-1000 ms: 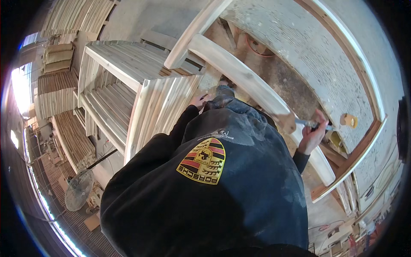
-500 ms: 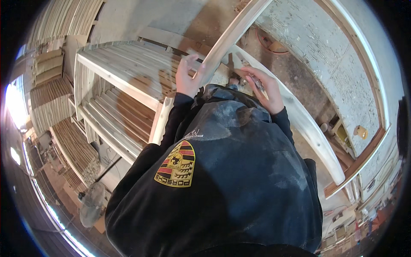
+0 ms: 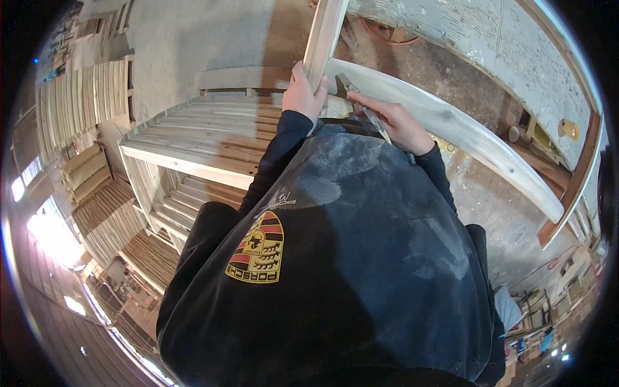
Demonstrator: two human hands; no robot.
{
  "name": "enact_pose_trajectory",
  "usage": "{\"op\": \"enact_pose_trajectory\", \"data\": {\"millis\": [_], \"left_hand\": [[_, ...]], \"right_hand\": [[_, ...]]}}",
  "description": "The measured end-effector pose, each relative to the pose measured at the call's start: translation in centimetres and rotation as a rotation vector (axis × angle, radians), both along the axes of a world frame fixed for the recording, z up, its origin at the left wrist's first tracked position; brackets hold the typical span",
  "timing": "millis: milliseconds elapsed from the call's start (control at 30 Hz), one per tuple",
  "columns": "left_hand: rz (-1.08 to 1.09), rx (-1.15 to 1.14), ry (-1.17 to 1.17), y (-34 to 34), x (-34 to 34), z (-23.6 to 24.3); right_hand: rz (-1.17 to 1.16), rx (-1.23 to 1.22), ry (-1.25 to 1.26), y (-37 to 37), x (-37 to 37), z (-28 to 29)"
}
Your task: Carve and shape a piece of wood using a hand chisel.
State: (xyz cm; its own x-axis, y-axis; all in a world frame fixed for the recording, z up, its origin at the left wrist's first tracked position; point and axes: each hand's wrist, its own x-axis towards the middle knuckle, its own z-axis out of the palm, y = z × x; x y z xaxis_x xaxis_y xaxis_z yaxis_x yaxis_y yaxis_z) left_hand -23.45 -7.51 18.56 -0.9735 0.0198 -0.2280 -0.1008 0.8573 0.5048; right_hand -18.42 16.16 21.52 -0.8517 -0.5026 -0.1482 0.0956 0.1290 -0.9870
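Observation:
My left hand (image 3: 302, 97) is wrapped round the near end of a pale wooden rail (image 3: 325, 42), fingers on one side and thumb on the other. In my right hand (image 3: 401, 124) is a slim tool (image 3: 374, 122) with a see-through handle; its exact kind is hard to make out. The tool's far end lies close to the joint where the rail meets a long, curved wooden board (image 3: 451, 119). This board runs from the joint out to the right, beyond my right hand. Part of the joint is hidden by my hands.
A slatted wooden frame (image 3: 193, 158) stands to my left, with stacked slatted panels (image 3: 84, 97) farther left. At the right, a large pale board (image 3: 445, 39) with a wooden edge bounds the work. A round orange-rimmed container (image 3: 390, 32) sits on the dusty floor.
My left hand has closed round the rail, having been open beside it. The right hand has turned flatter with the tool. The rail and curved board appear shifted as my view turned.

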Motion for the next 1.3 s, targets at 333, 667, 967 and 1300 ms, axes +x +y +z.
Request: {"op": "enact_pose_trajectory", "data": {"millis": [333, 667, 967, 1300], "left_hand": [[-0.050, 0.063, -0.020, -0.6, -0.9, 0.8], [-0.088, -0.013, 0.009, 1.1, -4.7, 0.6], [-0.095, -0.210, 0.070, 4.2, -10.2, 0.6], [-0.295, 0.152, 0.167, 1.8, -9.0, 0.2]], "right_hand": [[-0.400, -0.294, -0.030, 0.2, -1.2, 0.8], [-0.741, -0.019, 0.054, -0.5, -2.5, -0.6], [-0.699, 0.167, 0.149, -3.3, -2.8, -0.4], [-0.653, 0.246, 0.097, -7.0, -3.8, -0.4]]}}
